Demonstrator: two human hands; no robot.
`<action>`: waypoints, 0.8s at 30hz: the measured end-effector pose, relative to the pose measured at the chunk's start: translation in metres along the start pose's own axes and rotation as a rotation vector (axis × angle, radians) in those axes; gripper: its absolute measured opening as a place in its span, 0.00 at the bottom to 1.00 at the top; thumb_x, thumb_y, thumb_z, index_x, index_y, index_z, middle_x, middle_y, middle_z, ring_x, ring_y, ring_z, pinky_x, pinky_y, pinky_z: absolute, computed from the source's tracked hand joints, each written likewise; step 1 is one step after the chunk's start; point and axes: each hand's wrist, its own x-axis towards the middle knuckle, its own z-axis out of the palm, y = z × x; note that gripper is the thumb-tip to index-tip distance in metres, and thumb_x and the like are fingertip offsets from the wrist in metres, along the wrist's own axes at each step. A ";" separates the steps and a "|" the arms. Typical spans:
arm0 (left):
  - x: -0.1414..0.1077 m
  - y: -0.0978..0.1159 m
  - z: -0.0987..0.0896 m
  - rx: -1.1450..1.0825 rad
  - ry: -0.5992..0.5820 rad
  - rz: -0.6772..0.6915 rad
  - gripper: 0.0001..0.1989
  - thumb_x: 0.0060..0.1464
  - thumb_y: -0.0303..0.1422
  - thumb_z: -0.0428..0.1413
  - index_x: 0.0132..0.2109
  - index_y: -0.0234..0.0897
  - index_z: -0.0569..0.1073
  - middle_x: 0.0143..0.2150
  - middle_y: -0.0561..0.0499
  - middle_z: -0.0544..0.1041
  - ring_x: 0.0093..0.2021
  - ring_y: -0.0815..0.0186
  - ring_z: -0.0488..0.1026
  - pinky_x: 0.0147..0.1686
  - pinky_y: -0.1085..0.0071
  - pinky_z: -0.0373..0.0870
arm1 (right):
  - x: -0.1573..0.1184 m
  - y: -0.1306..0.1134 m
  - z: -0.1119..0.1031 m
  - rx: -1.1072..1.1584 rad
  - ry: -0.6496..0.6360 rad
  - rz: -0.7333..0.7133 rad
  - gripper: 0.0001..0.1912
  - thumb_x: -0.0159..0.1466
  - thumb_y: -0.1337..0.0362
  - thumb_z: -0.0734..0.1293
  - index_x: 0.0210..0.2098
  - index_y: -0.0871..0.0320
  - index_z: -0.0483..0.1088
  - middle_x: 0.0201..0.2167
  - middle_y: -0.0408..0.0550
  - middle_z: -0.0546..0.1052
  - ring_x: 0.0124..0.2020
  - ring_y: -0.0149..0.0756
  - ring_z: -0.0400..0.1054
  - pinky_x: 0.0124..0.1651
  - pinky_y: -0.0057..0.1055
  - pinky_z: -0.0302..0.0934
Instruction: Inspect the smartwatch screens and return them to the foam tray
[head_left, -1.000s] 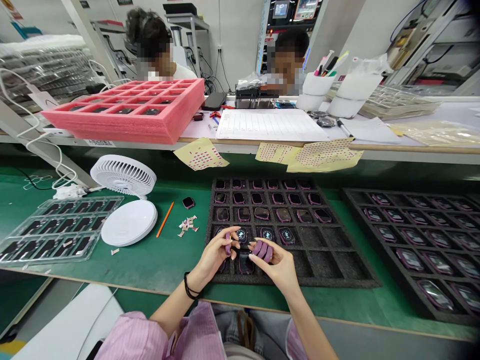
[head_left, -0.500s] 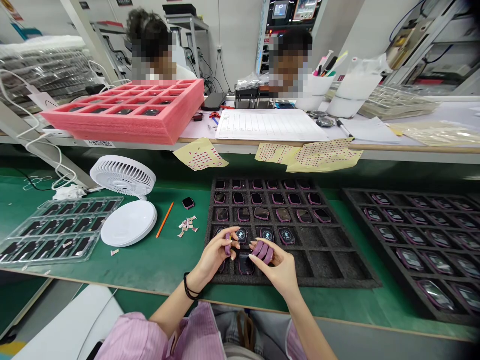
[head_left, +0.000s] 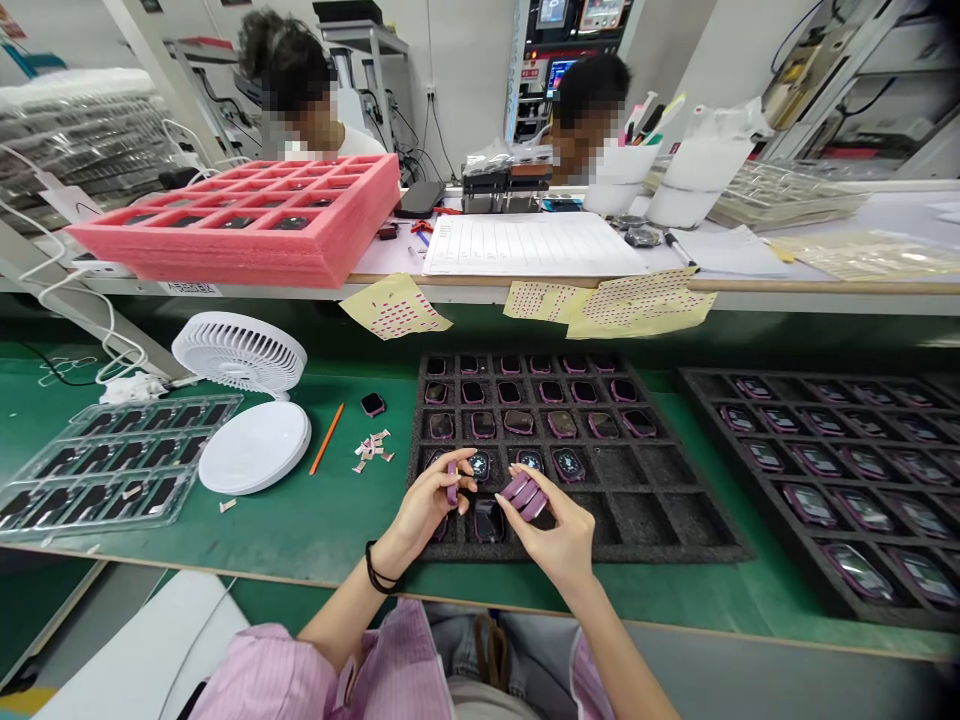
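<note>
The left hand [head_left: 421, 507] is holding one purple case [head_left: 451, 484]; the right hand [head_left: 564, 532] is now tilting a case stack [head_left: 523, 493], so all are staying above the foam tray [head_left: 706, 520].

The fan [head_left: 255, 447] stands left of the central tray [head_left: 681, 518] (stick [head_left: 327, 438] between).

The left hand [head_left: 427, 505] partly hides a watch [head_left: 481, 467]; the printed sheet [head_left: 529, 247] is illegible.

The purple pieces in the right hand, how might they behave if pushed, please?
The purple pieces have crisp edges, so are probably stiff. Held side by side in the right hand with no visible binding, they might slip apart.
</note>
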 end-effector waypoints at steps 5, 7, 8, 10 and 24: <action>0.000 0.000 0.000 0.024 0.003 -0.002 0.18 0.45 0.28 0.56 0.47 0.34 0.76 0.38 0.48 0.68 0.34 0.67 0.70 0.22 0.77 0.62 | 0.002 0.000 -0.003 -0.016 0.041 -0.019 0.20 0.58 0.66 0.70 0.50 0.59 0.69 0.42 0.53 0.80 0.40 0.42 0.77 0.44 0.34 0.72; -0.001 0.000 0.001 0.049 0.005 0.003 0.19 0.46 0.28 0.55 0.47 0.34 0.76 0.38 0.48 0.68 0.34 0.67 0.70 0.22 0.76 0.62 | 0.002 0.001 -0.004 -0.004 0.044 -0.016 0.20 0.58 0.66 0.71 0.50 0.59 0.69 0.42 0.54 0.80 0.40 0.42 0.77 0.44 0.34 0.72; -0.001 0.000 0.001 0.070 0.009 0.011 0.19 0.46 0.29 0.55 0.47 0.34 0.75 0.38 0.48 0.68 0.34 0.67 0.70 0.22 0.76 0.62 | 0.002 0.002 -0.005 0.003 0.043 -0.009 0.20 0.58 0.66 0.71 0.50 0.59 0.70 0.42 0.53 0.80 0.40 0.42 0.77 0.45 0.34 0.72; -0.001 0.000 0.003 0.134 0.021 0.042 0.18 0.46 0.29 0.55 0.47 0.35 0.75 0.38 0.48 0.68 0.35 0.66 0.70 0.23 0.76 0.63 | 0.003 0.004 -0.010 0.018 0.043 0.023 0.20 0.58 0.65 0.71 0.50 0.59 0.70 0.42 0.53 0.80 0.40 0.42 0.77 0.45 0.35 0.72; 0.048 -0.010 0.085 0.574 -0.390 0.082 0.17 0.44 0.28 0.53 0.45 0.35 0.72 0.35 0.51 0.67 0.34 0.68 0.69 0.24 0.76 0.66 | 0.017 0.061 -0.080 0.219 0.256 0.438 0.25 0.52 0.57 0.74 0.47 0.62 0.71 0.41 0.59 0.79 0.41 0.49 0.76 0.48 0.46 0.71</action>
